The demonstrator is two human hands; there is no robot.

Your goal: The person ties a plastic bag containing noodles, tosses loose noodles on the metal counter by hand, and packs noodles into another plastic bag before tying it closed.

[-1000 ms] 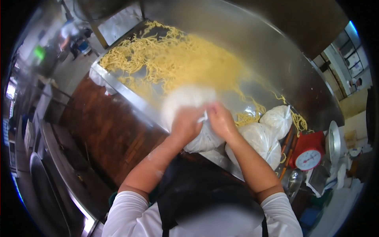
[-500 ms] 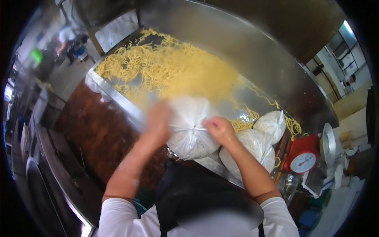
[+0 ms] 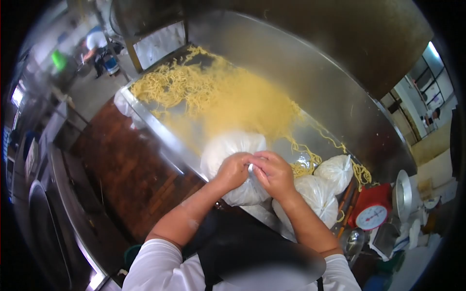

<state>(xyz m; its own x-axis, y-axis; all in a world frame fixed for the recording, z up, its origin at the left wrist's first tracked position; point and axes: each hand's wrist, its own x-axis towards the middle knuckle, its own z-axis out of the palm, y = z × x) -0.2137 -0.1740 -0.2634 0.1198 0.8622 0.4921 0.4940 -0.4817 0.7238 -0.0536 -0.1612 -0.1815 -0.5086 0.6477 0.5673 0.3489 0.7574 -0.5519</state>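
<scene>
A full white plastic bag [image 3: 218, 153] rests at the near edge of the metal tray [image 3: 323, 133], right in front of me. My left hand [image 3: 235, 169] is closed at the bag's gathered top. Fingertips touching it, my right hand [image 3: 274, 170] pinches the same twisted plastic. The fingers cover most of the bag's neck. Yellow noodles [image 3: 170, 85] lie loose in a wide heap across the tray beyond the bag; a smear on the lens blurs their middle. Beside my right forearm sit a larger filled bag [image 3: 315, 194] and a smaller one [image 3: 335, 168].
A red dial scale [image 3: 373, 206] stands at the right, next to a round metal pan [image 3: 403, 194]. Long wooden sticks [image 3: 347, 206] lie between the scale and the bags. At the far upper left, a person [image 3: 97, 46] is bent low near a blue-and-white bucket [image 3: 111, 64].
My left hand has moved right, from the bag's left side to its gathered top. Both hands now meet there, where before they were apart. My view has shifted slightly.
</scene>
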